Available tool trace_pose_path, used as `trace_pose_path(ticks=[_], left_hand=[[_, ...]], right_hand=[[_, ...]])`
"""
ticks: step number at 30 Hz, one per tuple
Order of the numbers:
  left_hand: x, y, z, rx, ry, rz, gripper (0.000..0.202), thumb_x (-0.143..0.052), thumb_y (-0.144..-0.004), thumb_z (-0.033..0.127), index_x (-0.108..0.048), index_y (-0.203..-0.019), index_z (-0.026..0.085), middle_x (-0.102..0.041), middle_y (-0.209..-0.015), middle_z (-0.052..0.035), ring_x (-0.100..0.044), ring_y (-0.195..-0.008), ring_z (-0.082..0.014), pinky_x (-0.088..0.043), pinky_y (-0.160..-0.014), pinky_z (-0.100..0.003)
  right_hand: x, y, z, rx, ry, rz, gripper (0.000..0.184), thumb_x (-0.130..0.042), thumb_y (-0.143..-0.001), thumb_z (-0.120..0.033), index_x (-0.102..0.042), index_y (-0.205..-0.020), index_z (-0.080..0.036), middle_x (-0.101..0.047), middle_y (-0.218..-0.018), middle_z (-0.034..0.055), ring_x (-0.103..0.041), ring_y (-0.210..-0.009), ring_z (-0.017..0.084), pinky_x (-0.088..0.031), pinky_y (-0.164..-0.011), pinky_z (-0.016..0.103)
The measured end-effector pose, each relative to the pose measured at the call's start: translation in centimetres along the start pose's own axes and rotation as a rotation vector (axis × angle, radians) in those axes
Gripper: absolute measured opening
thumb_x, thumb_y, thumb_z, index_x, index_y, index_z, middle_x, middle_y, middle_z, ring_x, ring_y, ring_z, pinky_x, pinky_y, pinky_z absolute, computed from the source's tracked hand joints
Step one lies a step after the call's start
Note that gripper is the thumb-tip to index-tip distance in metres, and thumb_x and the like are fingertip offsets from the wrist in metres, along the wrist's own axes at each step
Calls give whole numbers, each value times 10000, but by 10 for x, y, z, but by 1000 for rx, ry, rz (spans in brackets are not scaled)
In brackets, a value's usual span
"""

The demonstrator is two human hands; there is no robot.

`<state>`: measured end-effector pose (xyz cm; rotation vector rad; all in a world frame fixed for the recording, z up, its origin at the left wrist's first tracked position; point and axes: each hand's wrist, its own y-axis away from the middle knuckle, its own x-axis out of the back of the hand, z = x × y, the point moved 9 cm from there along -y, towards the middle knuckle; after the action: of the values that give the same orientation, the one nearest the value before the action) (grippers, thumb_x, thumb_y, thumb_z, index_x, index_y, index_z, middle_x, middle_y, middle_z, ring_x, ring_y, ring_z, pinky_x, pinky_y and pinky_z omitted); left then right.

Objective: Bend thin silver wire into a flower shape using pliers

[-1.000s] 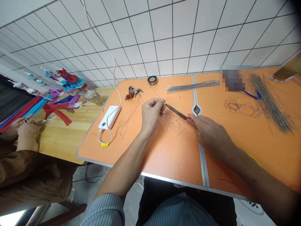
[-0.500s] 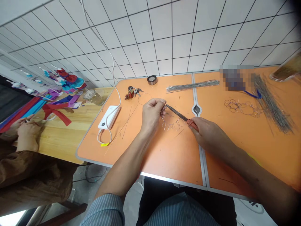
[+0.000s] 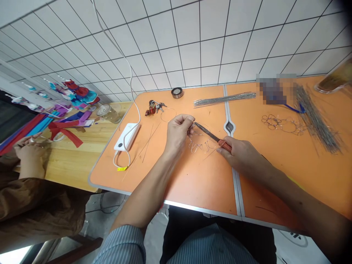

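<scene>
Silver looped wire frame (image 3: 202,146) lies left of the orange folding table's (image 3: 192,183) centre seam, its top pinched shut in the left hand (image 3: 177,132); the right hand (image 3: 243,157) wraps red-handled needle-nose pliers (image 3: 209,134), tips at the pinch. Hazard: a slipping tip could deform loops or jab fingertips.

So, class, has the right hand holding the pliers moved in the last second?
Yes, slightly: the right hand with the needle-nose pliers has drawn back toward the person, away from the handle slot in the orange table.

Wire frame (image 3: 202,146) on table (image 3: 192,179), power bank (image 3: 125,135) left, keys (image 3: 153,107) and wire bundle (image 3: 224,99) behind.
</scene>
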<state>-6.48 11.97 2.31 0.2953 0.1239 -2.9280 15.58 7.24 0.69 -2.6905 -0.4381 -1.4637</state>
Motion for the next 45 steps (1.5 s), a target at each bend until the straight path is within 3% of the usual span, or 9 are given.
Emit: trace_pose_path(ticks=[11, 22, 27, 31, 37, 45], left_hand=[[1, -2, -3, -4, -23, 2, 179, -818, -829, 302, -705, -744, 193, -635, -647, 24, -515, -487, -73, -390, -456, -207], [0, 5, 15, -139, -107, -1, 251, -852, -895, 342, -707, -747, 200, -611, -673, 21, -509, -512, -83, -398, -479, -230], [0, 3, 18, -110, -67, 5, 232, -846, -887, 330, -718, -747, 196, -636, -681, 12, -516, -510, -82, -406, -486, -234], [1, 2, 14, -76, -74, 20, 221, -858, -883, 352, -744, -775, 197, -644, -691, 10, -529, -529, -85, -407, -495, -233], [2, 3, 13, -77, -91, 28, 260, -879, -881, 380, -737, -761, 198, -649, -707, 7, -529, -549, -85, -406, -511, -233], [1, 2, 10, -73, -79, -3, 294, -889, -868, 439, -746, -800, 190, -652, -740, 8, -540, -571, -82, -409, -528, -227]], right_hand=[[-1, -3, 3, -21, 28, -17, 190, -607, -1032, -378, -688, -928, -241, -765, -842, 46, -670, -772, 234, -410, -655, 324], [-4, -8, 4, -8, 35, 0, 202, -579, -1041, -374, -699, -948, -240, -765, -852, 46, -662, -779, 235, -399, -657, 329], [-3, -7, -1, 35, -106, -50, 272, -488, -1077, -381, -693, -952, -253, -741, -848, 25, -655, -776, 219, -424, -683, 326], [-1, -5, 1, 38, -197, -97, 206, -520, -1036, -360, -681, -951, -263, -724, -820, -5, -630, -738, 200, -432, -676, 314], [-4, -3, 4, 41, -223, -130, 202, -515, -1025, -330, -699, -973, -263, -808, -1018, 9, -688, -836, 204, -466, -714, 312], [-13, -4, 11, 37, -300, -201, 249, -497, -1071, -384, -707, -1022, -259, -777, -958, 16, -694, -852, 215, -453, -706, 331]])
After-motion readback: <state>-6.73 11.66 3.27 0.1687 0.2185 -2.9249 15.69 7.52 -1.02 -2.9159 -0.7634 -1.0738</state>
